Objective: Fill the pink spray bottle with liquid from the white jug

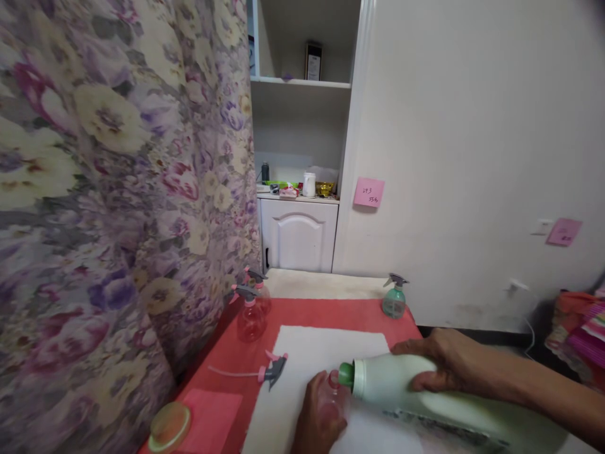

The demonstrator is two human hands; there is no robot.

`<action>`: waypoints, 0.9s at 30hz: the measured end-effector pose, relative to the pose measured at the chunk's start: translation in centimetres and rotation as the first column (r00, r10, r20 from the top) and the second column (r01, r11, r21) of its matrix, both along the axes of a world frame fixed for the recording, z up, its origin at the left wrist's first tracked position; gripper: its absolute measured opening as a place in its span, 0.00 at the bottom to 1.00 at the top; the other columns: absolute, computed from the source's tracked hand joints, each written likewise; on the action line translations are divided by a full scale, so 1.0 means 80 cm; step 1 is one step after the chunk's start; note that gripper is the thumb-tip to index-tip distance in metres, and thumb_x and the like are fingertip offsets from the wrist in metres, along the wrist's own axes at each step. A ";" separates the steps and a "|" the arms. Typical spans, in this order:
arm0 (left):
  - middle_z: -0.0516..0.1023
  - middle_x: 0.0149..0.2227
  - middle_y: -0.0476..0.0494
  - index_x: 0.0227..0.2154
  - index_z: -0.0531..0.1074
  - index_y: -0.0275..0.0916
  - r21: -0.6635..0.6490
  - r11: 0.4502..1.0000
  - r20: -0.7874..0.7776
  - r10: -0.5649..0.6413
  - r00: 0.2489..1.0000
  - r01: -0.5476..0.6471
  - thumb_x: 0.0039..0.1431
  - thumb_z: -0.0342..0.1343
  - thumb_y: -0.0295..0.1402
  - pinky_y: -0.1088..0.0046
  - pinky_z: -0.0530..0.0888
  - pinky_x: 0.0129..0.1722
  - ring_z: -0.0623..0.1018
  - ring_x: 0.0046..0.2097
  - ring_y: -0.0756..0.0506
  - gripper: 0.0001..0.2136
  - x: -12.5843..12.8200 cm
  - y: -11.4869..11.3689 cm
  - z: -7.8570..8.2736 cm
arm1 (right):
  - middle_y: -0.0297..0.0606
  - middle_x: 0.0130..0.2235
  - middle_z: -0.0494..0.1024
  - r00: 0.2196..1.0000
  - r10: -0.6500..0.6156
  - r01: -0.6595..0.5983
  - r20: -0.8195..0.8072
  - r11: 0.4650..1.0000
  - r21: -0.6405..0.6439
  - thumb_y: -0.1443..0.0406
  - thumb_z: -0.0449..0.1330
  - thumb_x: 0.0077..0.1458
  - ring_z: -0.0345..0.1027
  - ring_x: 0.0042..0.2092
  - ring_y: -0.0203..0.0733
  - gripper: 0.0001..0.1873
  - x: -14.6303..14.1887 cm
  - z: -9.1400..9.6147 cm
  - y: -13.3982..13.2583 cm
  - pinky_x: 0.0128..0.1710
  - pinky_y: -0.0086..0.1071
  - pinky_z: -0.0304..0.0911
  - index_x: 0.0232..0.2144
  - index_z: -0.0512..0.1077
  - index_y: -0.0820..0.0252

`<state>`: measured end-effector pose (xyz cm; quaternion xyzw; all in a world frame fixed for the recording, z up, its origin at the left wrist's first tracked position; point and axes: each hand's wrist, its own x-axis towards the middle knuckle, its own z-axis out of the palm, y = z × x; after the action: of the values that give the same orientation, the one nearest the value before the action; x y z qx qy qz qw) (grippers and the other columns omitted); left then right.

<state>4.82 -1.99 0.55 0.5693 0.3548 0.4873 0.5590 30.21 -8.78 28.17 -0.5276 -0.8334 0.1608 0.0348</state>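
Observation:
My right hand (437, 362) grips a large white jug (425, 397) with a green spout, tipped on its side. The spout meets the mouth of a small pink bottle (331, 394), which my left hand (314, 419) wraps around over a white mat (307, 353). A grey and pink spray head (271, 371) with its thin tube lies loose on the mat's left edge. Two pink spray bottles (250, 312) stand at the back left. A green spray bottle (394, 296) stands at the back right.
The mat lies on a red table (331, 312). A round lid (170, 427) rests at the front left. A floral curtain (118, 189) hangs close on the left. Behind are a white cabinet (297, 233), shelves, and a wall with pink notes (368, 192).

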 end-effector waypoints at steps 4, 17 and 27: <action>0.69 0.60 0.36 0.56 0.61 0.43 -0.009 0.999 0.031 0.035 0.999 -0.035 0.42 0.62 0.28 0.63 0.72 0.54 0.71 0.59 0.36 0.34 0.002 -0.002 -0.002 | 0.30 0.26 0.72 1.000 0.011 -0.011 -0.011 1.000 0.003 0.52 0.61 0.56 0.60 0.25 0.33 0.21 0.006 -0.006 0.005 0.25 0.25 0.54 0.50 0.73 0.51; 0.68 0.60 0.33 0.56 0.59 0.42 -0.015 0.998 0.057 0.063 0.996 -0.062 0.42 0.62 0.29 0.60 0.68 0.58 0.68 0.62 0.34 0.34 0.005 -0.003 -0.002 | 0.29 0.26 0.71 0.996 0.082 -0.082 -0.042 0.997 -0.007 0.53 0.59 0.58 0.58 0.25 0.33 0.19 -0.005 0.013 0.004 0.24 0.25 0.51 0.48 0.74 0.53; 0.68 0.61 0.32 0.56 0.59 0.41 -0.020 0.998 0.071 0.059 0.996 -0.057 0.41 0.61 0.27 0.59 0.69 0.57 0.68 0.62 0.35 0.35 0.005 -0.002 -0.005 | 0.31 0.29 0.75 0.995 0.093 -0.094 -0.039 0.995 -0.040 0.49 0.58 0.59 0.64 0.28 0.34 0.20 -0.002 0.014 0.010 0.28 0.25 0.58 0.47 0.75 0.52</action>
<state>5.25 -2.11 0.14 0.5360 0.3551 0.5204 0.5620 30.07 -8.00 29.32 -0.4856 -0.8529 0.1891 0.0316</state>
